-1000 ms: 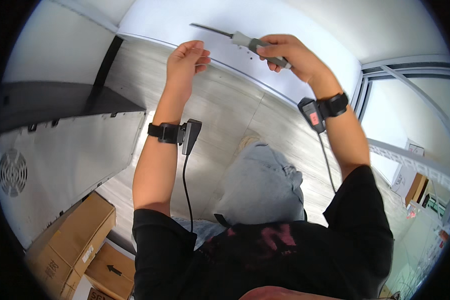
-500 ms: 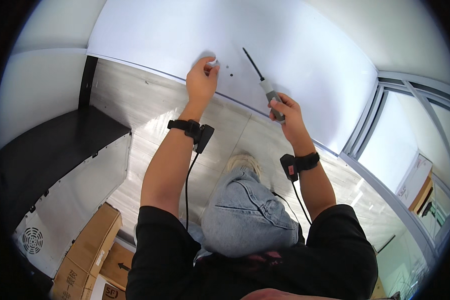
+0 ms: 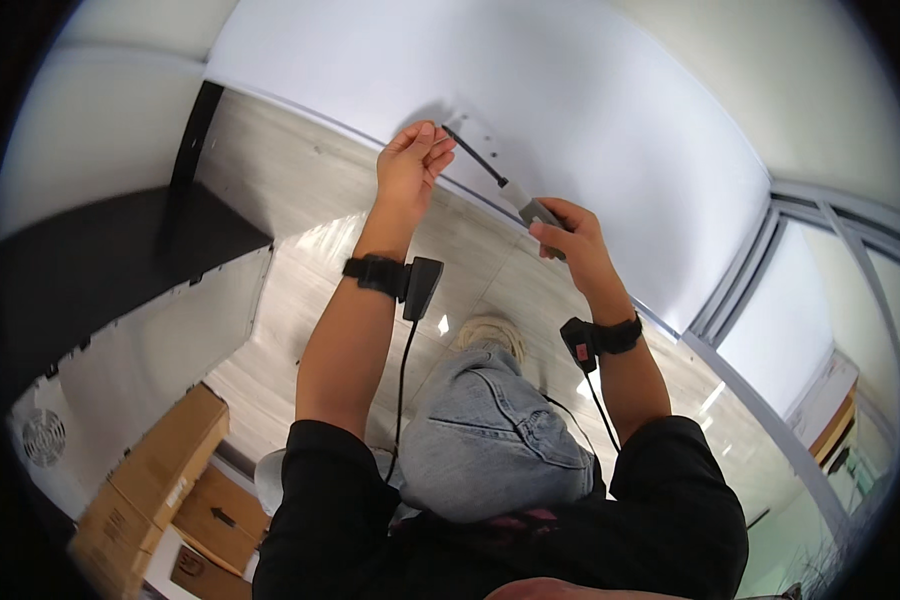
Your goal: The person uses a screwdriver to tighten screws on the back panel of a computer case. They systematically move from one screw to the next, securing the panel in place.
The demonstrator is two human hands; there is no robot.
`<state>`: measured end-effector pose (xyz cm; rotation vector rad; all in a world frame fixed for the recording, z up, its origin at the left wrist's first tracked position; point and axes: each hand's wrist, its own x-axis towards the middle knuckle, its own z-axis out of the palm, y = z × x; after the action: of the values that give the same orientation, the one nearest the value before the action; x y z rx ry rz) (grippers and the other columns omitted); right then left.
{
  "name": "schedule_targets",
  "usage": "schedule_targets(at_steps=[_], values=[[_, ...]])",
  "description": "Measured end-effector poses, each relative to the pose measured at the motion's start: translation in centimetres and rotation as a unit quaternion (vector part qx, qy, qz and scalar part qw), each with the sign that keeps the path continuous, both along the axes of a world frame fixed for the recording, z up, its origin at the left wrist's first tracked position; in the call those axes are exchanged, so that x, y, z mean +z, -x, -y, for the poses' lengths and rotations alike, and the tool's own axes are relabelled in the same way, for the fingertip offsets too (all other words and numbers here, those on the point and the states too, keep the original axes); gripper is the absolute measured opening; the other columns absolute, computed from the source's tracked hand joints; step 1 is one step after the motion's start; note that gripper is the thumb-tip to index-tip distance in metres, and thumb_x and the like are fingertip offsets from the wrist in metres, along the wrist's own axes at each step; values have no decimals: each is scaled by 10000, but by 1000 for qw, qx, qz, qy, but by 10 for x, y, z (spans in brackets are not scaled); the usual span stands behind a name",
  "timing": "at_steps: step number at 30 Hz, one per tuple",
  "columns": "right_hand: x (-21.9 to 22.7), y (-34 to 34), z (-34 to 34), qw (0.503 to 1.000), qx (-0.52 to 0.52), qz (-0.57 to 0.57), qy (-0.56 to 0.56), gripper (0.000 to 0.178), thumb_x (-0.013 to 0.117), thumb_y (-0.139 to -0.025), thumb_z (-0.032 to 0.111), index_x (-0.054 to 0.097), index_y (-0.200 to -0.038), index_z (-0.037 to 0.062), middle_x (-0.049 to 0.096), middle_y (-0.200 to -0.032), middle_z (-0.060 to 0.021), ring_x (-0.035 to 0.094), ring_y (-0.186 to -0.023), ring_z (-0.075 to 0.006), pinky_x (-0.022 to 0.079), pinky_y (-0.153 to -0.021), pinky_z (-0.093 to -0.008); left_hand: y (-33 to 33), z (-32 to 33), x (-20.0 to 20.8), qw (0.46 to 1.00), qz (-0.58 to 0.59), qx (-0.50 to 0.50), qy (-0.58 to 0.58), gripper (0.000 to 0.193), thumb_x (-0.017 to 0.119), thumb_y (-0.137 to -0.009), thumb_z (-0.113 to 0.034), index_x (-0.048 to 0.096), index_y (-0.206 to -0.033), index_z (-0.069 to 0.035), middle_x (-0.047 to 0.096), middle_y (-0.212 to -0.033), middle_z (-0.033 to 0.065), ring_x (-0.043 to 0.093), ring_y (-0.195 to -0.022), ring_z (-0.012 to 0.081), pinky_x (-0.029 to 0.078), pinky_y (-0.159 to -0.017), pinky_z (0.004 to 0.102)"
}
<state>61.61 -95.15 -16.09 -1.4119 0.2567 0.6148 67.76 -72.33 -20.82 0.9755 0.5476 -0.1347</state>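
My right hand (image 3: 570,240) is wrapped round the grey handle of a screwdriver (image 3: 522,203), its dark shaft slanting up to the left. The tip reaches the fingertips of my left hand (image 3: 410,165). There the thumb and forefinger are pinched together, the other fingers loosely curled. Whatever lies in that pinch is too small and hidden to name. Both hands are over the near edge of a white tabletop (image 3: 610,150). Just beyond the left fingertips, a few small dark spots (image 3: 491,147) show on the white surface; I cannot tell if they are holes or loose pieces.
Black straps with cabled boxes (image 3: 423,290) sit on both wrists. To the left stands a black-topped cabinet (image 3: 100,255), with cardboard boxes (image 3: 160,465) below it. A metal frame with glass panels (image 3: 760,400) runs along the right. My shoe (image 3: 490,335) rests on the floor.
The screwdriver has tilted left and its tip has come to my left fingertips. My left hand has turned and shifted slightly right and nearer. The view has shifted a little.
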Motion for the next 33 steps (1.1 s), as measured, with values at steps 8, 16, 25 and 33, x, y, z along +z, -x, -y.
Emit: schedule_targets(at_steps=[8, 16, 25, 33], values=[[44, -7, -93, 979, 197, 57, -21, 391, 661, -751, 87, 618, -1139, 71, 540, -731, 7, 477, -574, -65, 391, -500, -207, 93, -122, 41, 945, 111, 121, 284, 114, 505, -930, -97, 552, -984, -9, 621, -996, 105, 603, -1008, 254, 526, -882, 342], [89, 10, -190, 922, 377, 84, -9, 359, 618, -796, 151, 615, -1147, 77, 557, -769, -3, 512, -655, -65, 407, -498, -207, 194, -200, 73, 928, 172, 233, 237, 113, 477, -928, -44, 542, -993, 22, 598, -990, 128, 591, -1006, 263, 524, -911, 334], [160, 63, -282, 858, 496, 114, 69, 346, 591, -809, 203, 613, -1128, 71, 565, -743, -11, 530, -593, -69, 389, -471, -206, 290, -253, 96, 905, 219, 301, 205, 106, 495, -928, -67, 556, -946, 18, 604, -941, 111, 610, -947, 224, 546, -865, 287], [199, 143, -376, 804, 573, 111, 111, 362, 543, -847, 247, 555, -1131, 23, 600, -685, -61, 516, -426, -97, 375, -386, -221, 381, -319, 94, 904, 190, 327, 201, 128, 499, -932, -89, 539, -986, 21, 601, -945, 128, 628, -893, 220, 558, -832, 284]])
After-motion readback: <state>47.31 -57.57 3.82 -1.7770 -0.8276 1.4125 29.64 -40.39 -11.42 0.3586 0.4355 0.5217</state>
